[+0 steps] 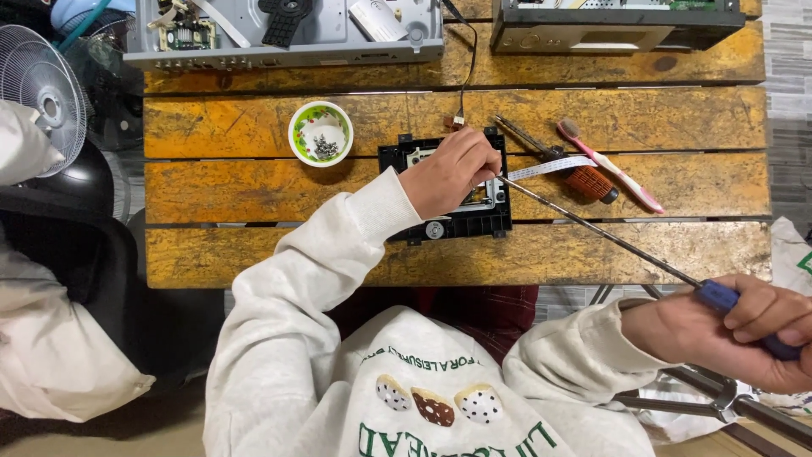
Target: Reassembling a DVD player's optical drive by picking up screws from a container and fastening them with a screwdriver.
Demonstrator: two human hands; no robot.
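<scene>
Nearest the lens, a cream sweatshirt [423, 398] with green lettering and three small printed patches, sleeves reaching out to both sides. Right hand [736, 330] low at the frame's right edge, off the table, grip closed around the blue handle of a long screwdriver [609, 237] whose thin shaft slants up and left to meet the black drive mechanism [457, 222]. Left hand [448, 173] resting on top of that mechanism, fingers curled and pinched at its metal middle; whether anything is held between them cannot be told. Mechanism lying flat on the middle plank of a worn wooden table [254, 190], yellow paint scuffed and stained, dark gaps between the planks. White ribbon cable [550, 167] trailing right from the mechanism toward a red-handled screwdriver [584, 178] and a pink toothbrush [609, 165], both just beside each other. Small green-and-white bowl [320, 133] holding screws, left of the mechanism, apart from it. Along the far edge, an opened grey player chassis [288, 34] and a second dark unit [617, 25]. At left, beyond the table, a white fan [42, 93] and a dark chair [68, 254] draped with pale cloth.
</scene>
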